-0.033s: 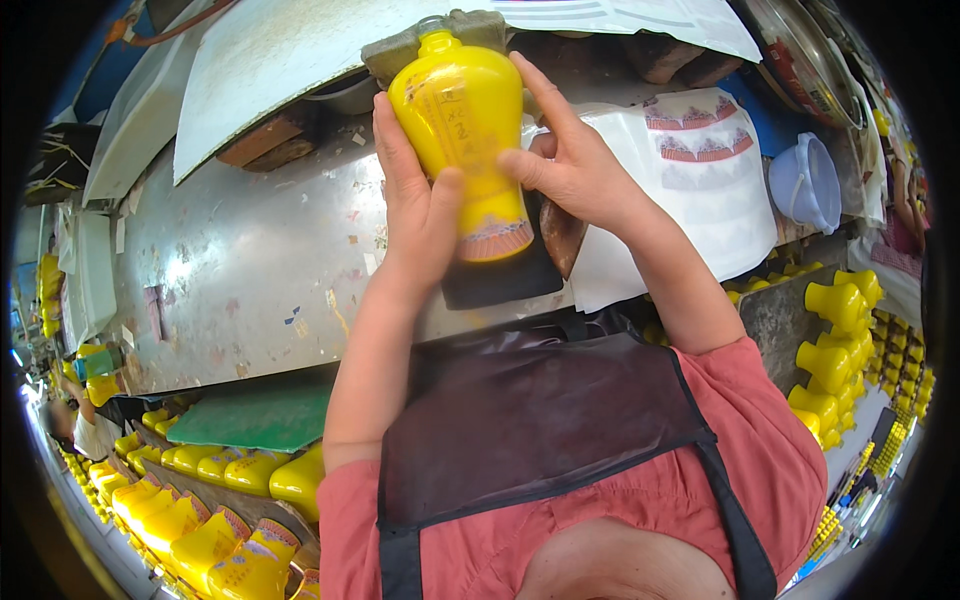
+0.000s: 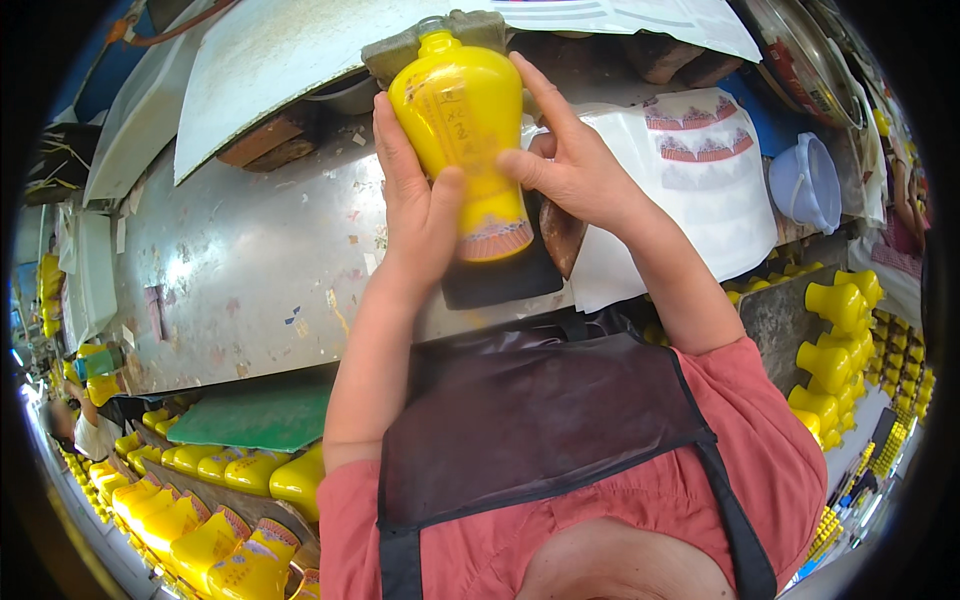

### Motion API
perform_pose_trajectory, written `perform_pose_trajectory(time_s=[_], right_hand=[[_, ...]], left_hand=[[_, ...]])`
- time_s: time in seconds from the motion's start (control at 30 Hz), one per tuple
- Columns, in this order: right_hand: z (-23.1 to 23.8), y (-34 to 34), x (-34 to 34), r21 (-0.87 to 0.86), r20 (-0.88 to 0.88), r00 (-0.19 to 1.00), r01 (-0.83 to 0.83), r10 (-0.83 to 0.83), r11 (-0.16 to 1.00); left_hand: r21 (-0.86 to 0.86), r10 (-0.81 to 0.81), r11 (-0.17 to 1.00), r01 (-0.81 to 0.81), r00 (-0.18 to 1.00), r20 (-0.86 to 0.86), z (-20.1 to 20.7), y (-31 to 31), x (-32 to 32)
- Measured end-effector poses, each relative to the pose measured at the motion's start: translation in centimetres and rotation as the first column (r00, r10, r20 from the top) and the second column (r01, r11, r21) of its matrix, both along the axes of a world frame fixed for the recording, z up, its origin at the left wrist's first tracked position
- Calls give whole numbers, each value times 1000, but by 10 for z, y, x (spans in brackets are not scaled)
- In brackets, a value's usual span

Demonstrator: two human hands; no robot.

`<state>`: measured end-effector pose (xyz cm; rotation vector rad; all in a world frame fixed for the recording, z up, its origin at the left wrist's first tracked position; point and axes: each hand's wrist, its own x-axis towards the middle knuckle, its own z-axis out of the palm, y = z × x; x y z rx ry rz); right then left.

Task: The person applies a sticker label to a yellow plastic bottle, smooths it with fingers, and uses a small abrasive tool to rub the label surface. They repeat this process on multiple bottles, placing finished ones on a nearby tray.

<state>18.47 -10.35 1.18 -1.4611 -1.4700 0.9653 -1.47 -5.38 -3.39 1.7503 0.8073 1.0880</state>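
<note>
A glossy yellow vase (image 2: pixel 455 120) lies tilted at the middle of the bench, its neck away from me. It bears a printed panel on its body and a pink and lilac patterned band round its base. My left hand (image 2: pixel 415 200) is cupped along its left side, thumb on the body. From the right, my right hand (image 2: pixel 570 165) presses it, thumb on the front and forefinger along the shoulder. A grey block (image 2: pixel 380 62) shows behind the neck. Under the base end is a black pad (image 2: pixel 505 288).
White sheets with pink patterned bands (image 2: pixel 700 200) lie to the right, near a pale blue bucket (image 2: pixel 805 185). A metal benchtop (image 2: pixel 240 270) spreads left, with paper scraps. Rows of yellow vases (image 2: pixel 235 560) stand low at left and right (image 2: pixel 830 365). Another person (image 2: pixel 95 430) is at far left.
</note>
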Motion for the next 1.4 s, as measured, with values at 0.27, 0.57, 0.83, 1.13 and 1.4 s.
perform_pose_trajectory(time_s=[0.27, 0.57, 0.83, 1.13, 1.4], right_hand=[[-1, 1, -1, -3, -29, 1000, -3, 3, 1000], [0, 3, 6, -47, -189, 981, -48, 38, 998], [7, 1, 11, -75, -171, 985, -23, 10, 997], [1, 1, 16, -26, -157, 987, 35, -38, 999], [-8, -1, 12, -20, -123, 992, 28, -30, 999]], left_hand=[[57, 2, 998, -1, 1000, -24, -3, 3, -2], [42, 0, 999, 1, 1000, -20, -3, 3, -2], [2, -1, 1000, 1, 1000, 4, -3, 1, -1], [1, 15, 1000, -15, 1000, -22, -2, 1, -2], [-4, -1, 1000, 1, 1000, 20, -3, 1, -1]])
